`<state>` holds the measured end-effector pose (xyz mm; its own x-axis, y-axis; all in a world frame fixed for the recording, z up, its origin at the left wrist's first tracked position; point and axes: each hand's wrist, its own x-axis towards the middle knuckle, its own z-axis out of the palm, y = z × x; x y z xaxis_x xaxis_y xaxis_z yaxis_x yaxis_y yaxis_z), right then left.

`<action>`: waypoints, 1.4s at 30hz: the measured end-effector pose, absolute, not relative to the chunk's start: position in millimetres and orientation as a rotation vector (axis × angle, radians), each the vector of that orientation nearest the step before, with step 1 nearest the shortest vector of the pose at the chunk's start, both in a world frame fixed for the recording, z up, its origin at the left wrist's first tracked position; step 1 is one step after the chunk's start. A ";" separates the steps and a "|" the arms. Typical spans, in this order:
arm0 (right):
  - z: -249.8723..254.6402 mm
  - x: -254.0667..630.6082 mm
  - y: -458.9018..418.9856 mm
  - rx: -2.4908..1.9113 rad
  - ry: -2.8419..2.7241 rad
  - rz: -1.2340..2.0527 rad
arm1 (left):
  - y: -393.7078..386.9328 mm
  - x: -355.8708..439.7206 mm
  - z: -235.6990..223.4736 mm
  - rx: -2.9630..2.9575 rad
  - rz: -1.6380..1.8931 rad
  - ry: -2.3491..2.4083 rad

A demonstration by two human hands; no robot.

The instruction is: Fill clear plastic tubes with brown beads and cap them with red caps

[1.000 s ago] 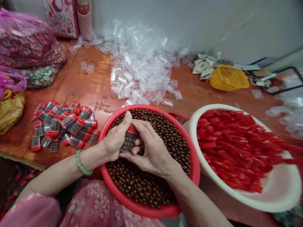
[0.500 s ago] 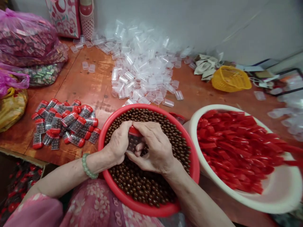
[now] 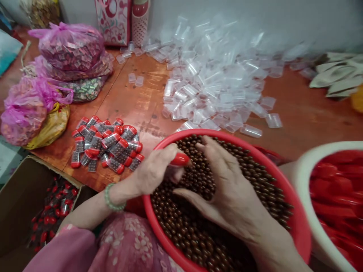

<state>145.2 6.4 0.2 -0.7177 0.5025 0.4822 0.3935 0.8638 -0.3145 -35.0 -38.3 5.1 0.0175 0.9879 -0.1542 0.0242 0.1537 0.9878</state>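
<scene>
The left hand [image 3: 154, 172] is closed and holds a red cap [image 3: 180, 159] at its fingertips, just above the inner edge of the red plastic basin [image 3: 210, 135]. The exact grip is partly hidden. The right hand [image 3: 232, 200] is open, with its fingers spread, and it is over the brown candy balls [image 3: 181, 226] that fill this basin, and its fingertips seem to touch them. The hands are inside the basin rim, with some room between them above the balls. Left of the basin, near its rim, lies a group of filled tubes with red caps [image 3: 109, 145] on the orange-brown table [image 3: 306, 113]. Behind the basin, a big pile of empty clear plastic tubes [image 3: 207, 90] almost reaches the rim, and some bare table is beside it. Right of the basin, very near it, stands a white basin [image 3: 306, 181] with many loose red caps [image 3: 337, 189]. A cardboard box [image 3: 19, 189] is left of the basin, below the table edge.
</scene>
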 end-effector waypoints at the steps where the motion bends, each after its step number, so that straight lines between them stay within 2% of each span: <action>1: 1.3 147.3 7.8 -0.694 -2.443 0.263 | -41.2 -51.2 7.9 1.226 1.065 1.343; 3: 3.6 152.1 11.8 -0.756 -2.424 0.251 | -47.7 -88.1 8.0 1.464 1.100 1.773; 6: 6.6 160.9 20.2 -0.821 -2.446 0.254 | -56.0 -143.5 -4.6 1.680 0.895 2.369; 10: 10.8 176.1 33.1 -1.010 -2.402 0.285 | -53.1 -184.2 -21.1 1.917 0.561 2.662; 13: 12.9 186.6 39.4 -1.134 -2.391 0.321 | -31.2 -172.3 -23.1 2.026 0.656 2.535; 17: 9.7 193.2 43.1 -1.203 -2.393 0.347 | 38.2 -118.3 -33.2 2.218 0.847 1.980; 19: 6.3 193.7 44.5 -1.203 -2.379 0.351 | 82.3 -92.2 -45.1 2.272 0.771 1.680; 22: 2.2 193.8 46.4 -1.200 -2.366 0.346 | 134.4 -64.6 -63.9 2.399 0.479 1.252; 25: 0.4 195.0 47.7 -1.211 -2.351 0.347 | 156.4 -49.7 -78.5 2.441 0.355 1.071; 33: -3.1 195.7 49.8 -1.232 -2.342 0.407 | 146.9 -54.3 -110.3 2.461 0.392 0.923; 42: -3.2 193.6 49.6 -1.283 -2.375 0.466 | 150.2 -50.0 -117.5 2.328 0.455 1.325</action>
